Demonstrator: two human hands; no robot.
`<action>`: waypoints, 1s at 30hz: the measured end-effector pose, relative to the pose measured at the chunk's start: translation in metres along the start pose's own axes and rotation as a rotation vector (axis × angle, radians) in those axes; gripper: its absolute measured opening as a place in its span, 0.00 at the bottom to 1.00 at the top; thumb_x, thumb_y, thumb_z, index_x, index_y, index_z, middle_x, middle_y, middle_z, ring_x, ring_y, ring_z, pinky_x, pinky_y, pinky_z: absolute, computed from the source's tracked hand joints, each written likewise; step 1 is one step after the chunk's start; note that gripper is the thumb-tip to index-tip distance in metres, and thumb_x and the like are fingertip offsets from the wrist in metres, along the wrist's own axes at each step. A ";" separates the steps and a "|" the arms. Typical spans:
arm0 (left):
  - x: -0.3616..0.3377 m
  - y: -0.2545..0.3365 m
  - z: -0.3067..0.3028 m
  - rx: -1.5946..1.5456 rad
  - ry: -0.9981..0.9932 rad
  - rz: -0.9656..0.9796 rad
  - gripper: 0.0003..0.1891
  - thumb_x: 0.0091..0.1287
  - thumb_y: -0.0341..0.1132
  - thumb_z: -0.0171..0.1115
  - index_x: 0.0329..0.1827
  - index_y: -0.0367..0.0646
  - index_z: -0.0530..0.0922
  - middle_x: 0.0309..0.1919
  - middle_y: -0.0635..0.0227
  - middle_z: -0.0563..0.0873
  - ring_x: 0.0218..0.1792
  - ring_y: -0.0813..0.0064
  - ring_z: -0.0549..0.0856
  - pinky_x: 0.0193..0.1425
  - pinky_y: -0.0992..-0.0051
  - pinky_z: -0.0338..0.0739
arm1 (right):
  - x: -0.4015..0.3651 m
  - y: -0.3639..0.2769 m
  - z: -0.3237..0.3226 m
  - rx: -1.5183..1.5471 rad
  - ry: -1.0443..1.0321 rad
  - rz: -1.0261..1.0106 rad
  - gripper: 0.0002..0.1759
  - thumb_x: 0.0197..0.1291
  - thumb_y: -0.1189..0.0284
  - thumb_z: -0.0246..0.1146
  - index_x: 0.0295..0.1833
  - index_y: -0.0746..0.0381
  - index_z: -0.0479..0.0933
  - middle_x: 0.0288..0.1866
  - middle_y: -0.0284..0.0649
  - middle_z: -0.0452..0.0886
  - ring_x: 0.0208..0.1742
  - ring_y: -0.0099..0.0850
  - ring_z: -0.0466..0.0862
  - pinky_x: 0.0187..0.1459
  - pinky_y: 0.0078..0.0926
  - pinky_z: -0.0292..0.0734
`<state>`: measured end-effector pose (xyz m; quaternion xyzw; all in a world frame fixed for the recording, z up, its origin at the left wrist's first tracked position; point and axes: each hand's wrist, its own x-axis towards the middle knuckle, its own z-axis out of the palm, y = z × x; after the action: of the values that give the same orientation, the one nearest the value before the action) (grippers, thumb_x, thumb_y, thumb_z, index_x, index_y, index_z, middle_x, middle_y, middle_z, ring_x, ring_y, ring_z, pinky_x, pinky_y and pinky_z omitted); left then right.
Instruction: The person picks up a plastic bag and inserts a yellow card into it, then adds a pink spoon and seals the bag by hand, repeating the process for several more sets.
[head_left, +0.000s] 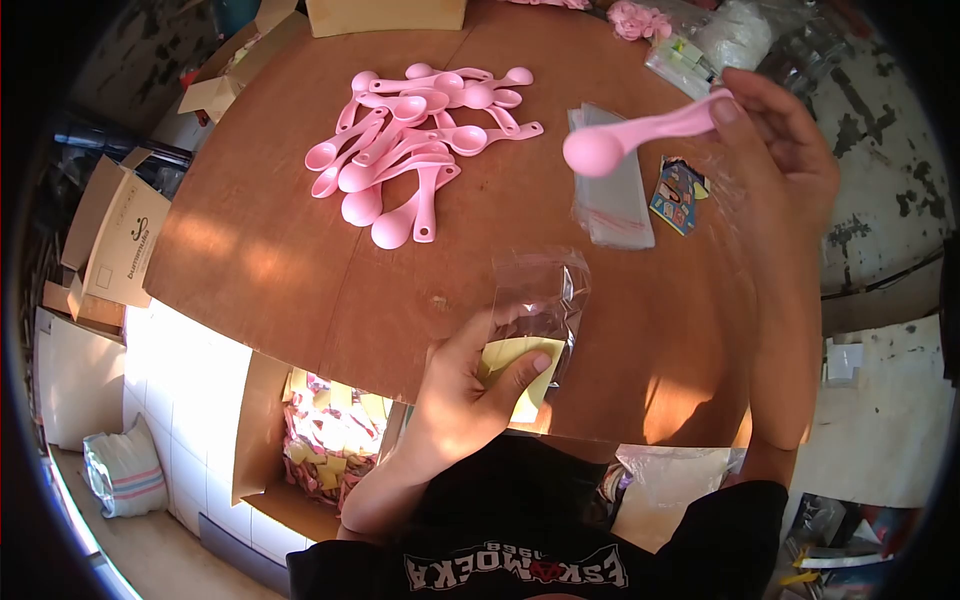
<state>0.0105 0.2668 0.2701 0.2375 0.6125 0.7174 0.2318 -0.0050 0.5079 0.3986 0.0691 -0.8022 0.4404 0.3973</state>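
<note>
Pinched between the thumb and curled fingers of the left hand (465,395) is a small clear cellophane bag (545,290) with a pale yellow paper card (505,362) at its lower end. The thumb lies across the card, and the bag stands up from the hand over the near edge of the round brown wooden table (260,260). Far left, on the floor beside the table, flattened and open brown cardboard boxes (115,245) lean together, with a white striped sack (125,470) below them. Under the table's near-left rim sits an open cardboard carton (262,420) filled with pink and yellow packed items (330,435). On the tabletop, left of centre, a loose heap of pink plastic spoons (420,150) lies with handles crossing in all directions, well apart from the bag. To the right of the heap rests a flat stack of empty clear bags (612,205), and just beside that a small colourful printed card (678,195). Above that stack, clear of the table, a single pink plastic spoon (640,135) hangs in the air with its round bowl pointing left and slightly down. The right hand (785,155) closes thumb and fingertips on the end of its handle, with the arm running down the right side. That spoon is apart from the held bag.
</note>
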 end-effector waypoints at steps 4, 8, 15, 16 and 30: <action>-0.001 -0.007 0.015 0.044 -0.039 0.041 0.19 0.67 0.24 0.63 0.60 0.30 0.71 0.46 0.59 0.86 0.48 0.75 0.84 0.53 0.76 0.80 | -0.048 -0.027 -0.039 0.104 0.026 0.251 0.13 0.62 0.81 0.65 0.52 0.69 0.79 0.44 0.41 0.85 0.44 0.25 0.85 0.48 0.20 0.81; -0.004 -0.006 0.036 -0.067 -0.163 0.059 0.20 0.68 0.23 0.63 0.62 0.30 0.70 0.46 0.59 0.86 0.48 0.75 0.84 0.54 0.76 0.79 | -0.067 -0.036 -0.050 0.205 0.018 0.281 0.12 0.62 0.82 0.64 0.52 0.69 0.79 0.44 0.42 0.85 0.45 0.25 0.85 0.50 0.21 0.81; -0.011 0.000 0.048 -0.034 -0.190 0.001 0.23 0.66 0.29 0.67 0.63 0.36 0.73 0.45 0.61 0.88 0.46 0.79 0.85 0.50 0.76 0.79 | -0.070 -0.037 -0.059 0.119 -0.109 0.338 0.11 0.61 0.82 0.65 0.50 0.70 0.80 0.42 0.41 0.85 0.44 0.25 0.85 0.48 0.21 0.83; -0.013 0.001 0.048 -0.035 -0.181 -0.007 0.23 0.66 0.29 0.67 0.63 0.36 0.73 0.45 0.61 0.88 0.46 0.79 0.85 0.50 0.76 0.79 | -0.072 -0.035 -0.058 0.130 -0.158 0.330 0.11 0.61 0.83 0.66 0.49 0.70 0.80 0.41 0.40 0.85 0.43 0.24 0.85 0.46 0.20 0.83; -0.017 -0.002 0.047 -0.064 -0.204 0.112 0.18 0.79 0.37 0.46 0.61 0.31 0.74 0.43 0.61 0.86 0.46 0.75 0.83 0.53 0.74 0.75 | -0.094 -0.058 -0.037 0.038 -0.269 0.175 0.09 0.55 0.86 0.69 0.41 0.70 0.78 0.38 0.42 0.84 0.40 0.24 0.84 0.40 0.19 0.80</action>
<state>0.0532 0.2931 0.2738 0.3358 0.5481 0.7206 0.2599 0.1067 0.4785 0.3813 0.0648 -0.8425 0.4753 0.2449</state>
